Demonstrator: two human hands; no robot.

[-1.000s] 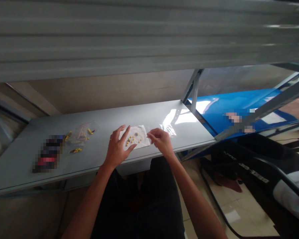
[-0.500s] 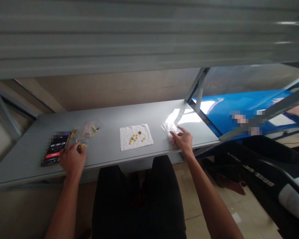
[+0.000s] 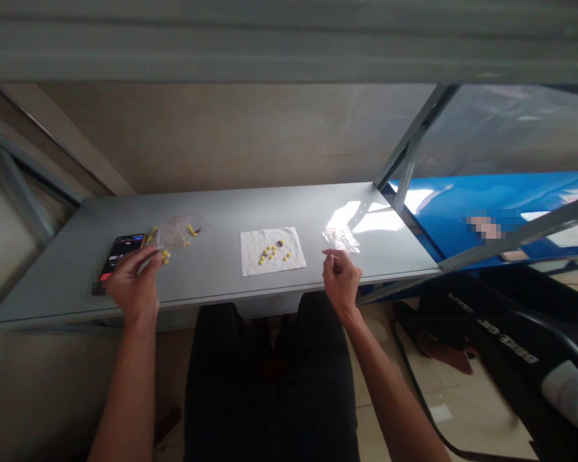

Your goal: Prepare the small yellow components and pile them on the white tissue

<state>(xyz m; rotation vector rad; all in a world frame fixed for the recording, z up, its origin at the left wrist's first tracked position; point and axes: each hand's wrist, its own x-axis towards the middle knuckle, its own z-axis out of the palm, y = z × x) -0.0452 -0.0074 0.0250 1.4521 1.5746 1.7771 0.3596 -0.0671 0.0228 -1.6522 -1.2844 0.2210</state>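
Note:
My left hand (image 3: 135, 282) is over the near part of the phone, its thumb and fingers pinched at the near edge of a clear zip bag (image 3: 176, 232). Small yellow pieces (image 3: 166, 257) show at the bag and close to my fingertips. On a white cloth (image 3: 249, 261) in the middle lie several yellow pieces (image 3: 268, 251) and a dark one (image 3: 280, 243). My right hand (image 3: 341, 279) hovers by the table's front edge with curled fingers; what they hold, if anything, is hidden. Just beyond it lies a crumpled clear plastic bag (image 3: 343, 239).
A phone (image 3: 120, 250) with a lit timer screen lies on the grey table (image 3: 212, 282) at the left. Metal shelving (image 3: 417, 144) frames the table, with a panel overhead. To the right are a blue table (image 3: 443, 218) and a seated person's dark-clothed leg (image 3: 481, 314).
My right hand has drawn back from the crumpled plastic bag and its fingers have curled in. My left hand has turned and pinched at the zip bag's edge. The camera view has tilted up.

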